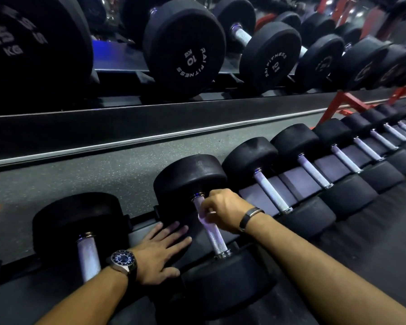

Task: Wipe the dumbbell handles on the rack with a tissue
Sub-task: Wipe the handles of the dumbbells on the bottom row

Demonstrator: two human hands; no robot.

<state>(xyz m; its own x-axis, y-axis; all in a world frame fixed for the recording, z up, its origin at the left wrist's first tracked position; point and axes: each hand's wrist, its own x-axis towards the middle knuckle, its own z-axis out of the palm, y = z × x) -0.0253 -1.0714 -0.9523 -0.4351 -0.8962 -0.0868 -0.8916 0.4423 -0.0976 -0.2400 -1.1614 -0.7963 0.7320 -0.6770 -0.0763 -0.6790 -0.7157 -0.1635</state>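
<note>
Head view. Tissue (203,215) mostly hidden under right-hand fingers; only a pale scrap visible against the handle, hard to make out. Right hand (223,208), centre frame, curled round the upper part of the dumbbell handle (212,233), grip closed on tissue and handle together. Dark band (250,216) on the right wrist. Left hand (161,252), lower centre-left, flat with fingers straight, resting on the dark rack (188,228) just left of that handle; grip open, holding nothing. Wristwatch (122,260) with dark dial on the left wrist. Handle's dumbbell (190,177) centre frame, near head cut partly by the right forearm. Neighbouring dumbbell (77,221) at lower left, its handle partly hidden behind the left wrist. Row of further dumbbells (298,141) running to upper right, far ones blurred. Upper tier across top: heads marked 10 KG (185,50); big head at upper left cut off by frame edge, "15 KG" partly legible. Red frame (347,102) at right. Speckled floor (80,170) between tiers.
</note>
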